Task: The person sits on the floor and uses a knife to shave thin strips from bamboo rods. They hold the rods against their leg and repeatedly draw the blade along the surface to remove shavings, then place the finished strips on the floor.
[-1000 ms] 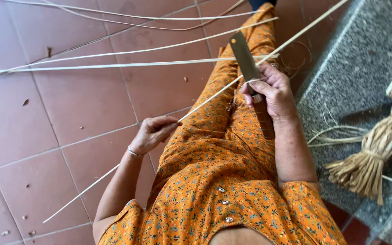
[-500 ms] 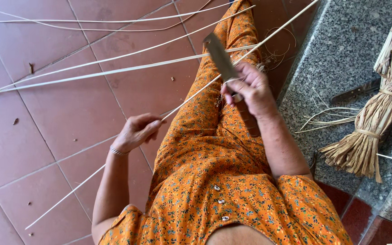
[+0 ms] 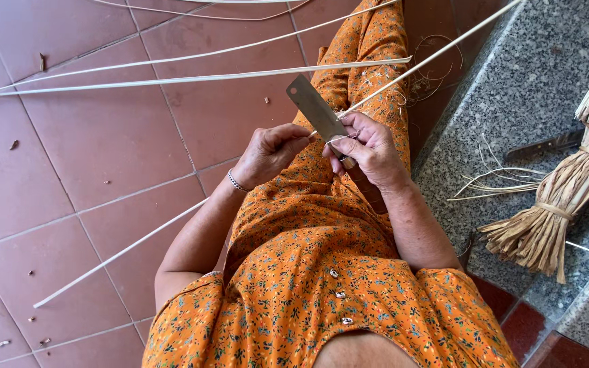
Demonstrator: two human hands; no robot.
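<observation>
Hands meet over the lap: left hand pinches a long pale cane strip, right hand grips a flat-bladed knife against it.

Red tile floor beneath me carries long pale cane strips. Grey stone ledge bears my tied fibre bundle.

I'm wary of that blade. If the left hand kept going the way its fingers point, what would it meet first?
Probably the flat steel blade held in the right hand; the left hand already grips the pale cane strip just short of it, though depth is unclear.
</observation>
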